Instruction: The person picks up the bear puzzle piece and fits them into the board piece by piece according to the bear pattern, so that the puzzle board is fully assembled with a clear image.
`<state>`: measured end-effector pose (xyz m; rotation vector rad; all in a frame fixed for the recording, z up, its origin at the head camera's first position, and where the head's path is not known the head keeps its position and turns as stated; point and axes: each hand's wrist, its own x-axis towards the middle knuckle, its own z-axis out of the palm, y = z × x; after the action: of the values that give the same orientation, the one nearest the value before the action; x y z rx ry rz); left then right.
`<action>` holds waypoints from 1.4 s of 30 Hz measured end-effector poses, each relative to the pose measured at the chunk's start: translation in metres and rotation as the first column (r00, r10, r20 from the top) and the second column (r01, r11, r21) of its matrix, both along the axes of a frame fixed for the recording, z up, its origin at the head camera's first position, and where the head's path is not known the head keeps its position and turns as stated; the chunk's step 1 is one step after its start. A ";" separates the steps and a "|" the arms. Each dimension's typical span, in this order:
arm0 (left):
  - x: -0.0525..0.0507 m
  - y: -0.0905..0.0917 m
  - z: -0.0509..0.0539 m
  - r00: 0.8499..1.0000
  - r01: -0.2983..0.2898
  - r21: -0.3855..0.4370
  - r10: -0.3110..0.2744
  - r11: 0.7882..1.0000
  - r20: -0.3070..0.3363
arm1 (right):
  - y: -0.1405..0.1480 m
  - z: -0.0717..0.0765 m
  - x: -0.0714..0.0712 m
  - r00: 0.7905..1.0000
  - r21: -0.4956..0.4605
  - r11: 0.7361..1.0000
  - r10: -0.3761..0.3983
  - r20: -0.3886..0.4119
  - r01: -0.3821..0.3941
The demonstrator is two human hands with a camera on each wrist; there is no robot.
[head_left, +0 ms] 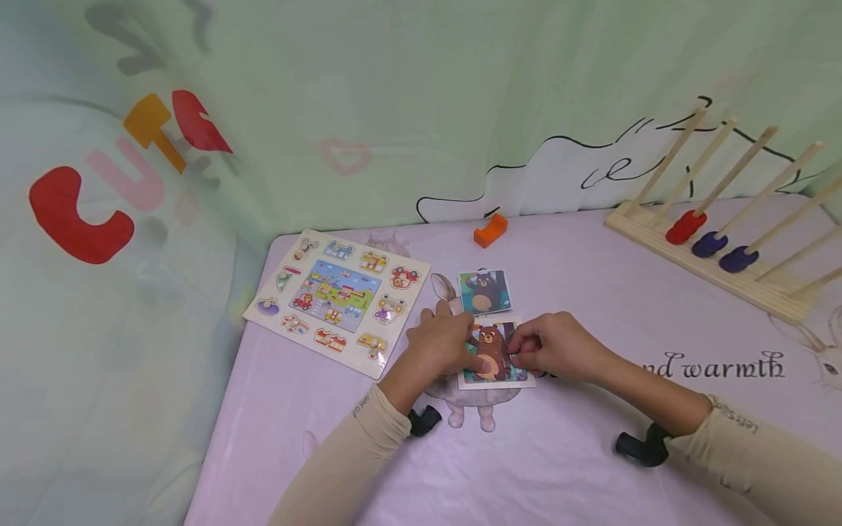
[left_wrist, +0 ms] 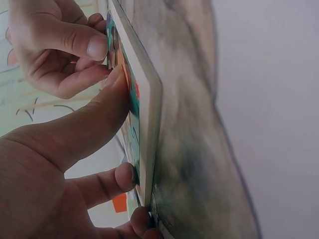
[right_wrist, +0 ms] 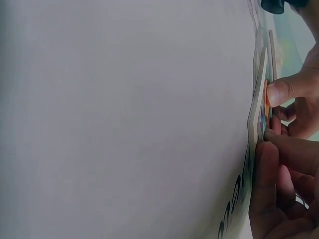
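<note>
A square wooden jigsaw puzzle (head_left: 490,336) with a brown bear on its face lies on the cloth. My left hand (head_left: 444,340) holds it from the left. In the left wrist view the left thumb (left_wrist: 94,117) presses on the picture, and the fingertips touch the board's edge (left_wrist: 148,109). From the right, my right hand (head_left: 559,347) pinches a small piece at the picture's right side; the fingers mostly hide this piece. Just beyond the puzzle lies a flat picture card (head_left: 484,291) with a similar bear.
To the left lies a wooden peg board (head_left: 337,298) with vehicle and building pieces. An orange block (head_left: 490,231) sits near the back edge. At the right stands a wooden rack of rods (head_left: 710,259) with red and blue beads. Behind hangs a printed curtain (head_left: 368,109).
</note>
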<state>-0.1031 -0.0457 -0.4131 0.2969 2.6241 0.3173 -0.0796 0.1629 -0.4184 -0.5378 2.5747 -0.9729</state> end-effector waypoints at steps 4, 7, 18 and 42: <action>0.000 0.000 0.000 1.000 0.002 0.000 -0.002 1.000 0.000 | 0.000 0.000 0.001 1.000 0.004 1.000 0.000 -0.017 0.000; 0.002 0.001 0.000 1.000 -0.010 -0.007 0.009 1.000 -0.007 | 0.001 0.000 0.001 1.000 0.006 1.000 -0.009 -0.018 0.009; 0.011 0.014 0.006 0.984 0.119 -0.030 -0.122 0.992 -0.129 | 0.018 -0.002 0.004 0.998 0.013 0.998 0.060 0.006 -0.060; 0.005 0.028 0.003 0.993 0.070 -0.053 -0.075 0.996 -0.087 | 0.014 -0.002 0.004 0.999 0.051 0.998 0.019 0.034 -0.021</action>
<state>-0.0985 -0.0175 -0.4105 0.3968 2.6963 0.2187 -0.0752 0.1774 -0.4201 -0.5284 2.5525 -0.8987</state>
